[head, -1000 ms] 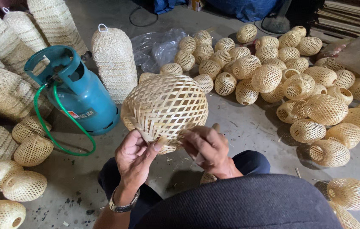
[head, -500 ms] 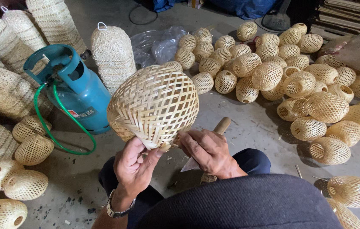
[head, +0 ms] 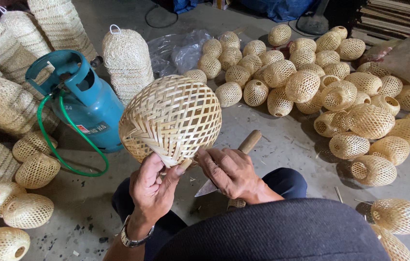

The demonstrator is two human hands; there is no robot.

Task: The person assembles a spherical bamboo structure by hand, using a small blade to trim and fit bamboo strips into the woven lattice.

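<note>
A round woven bamboo basket (head: pixel 171 118) is held up in front of me over my lap. My left hand (head: pixel 153 186) grips its lower rim, thumb pressed against the weave. My right hand (head: pixel 229 171) touches the rim on the right with its fingers closed on the edge strips. Under the right hand lies a knife (head: pixel 234 162) with a wooden handle and a metal blade, pointing towards my knee; whether the hand grips it is unclear.
A teal gas cylinder (head: pixel 84 99) with a green hose (head: pixel 65 154) stands to the left. A large heap of small woven baskets (head: pixel 321 82) covers the floor to the right. More baskets and tall stacks (head: pixel 7 159) lie at the left. A clear plastic bag (head: pixel 178 46) is behind.
The basket has been turned and lifted closer to the camera and to the left. The knife's wooden handle has come into view under my right hand.
</note>
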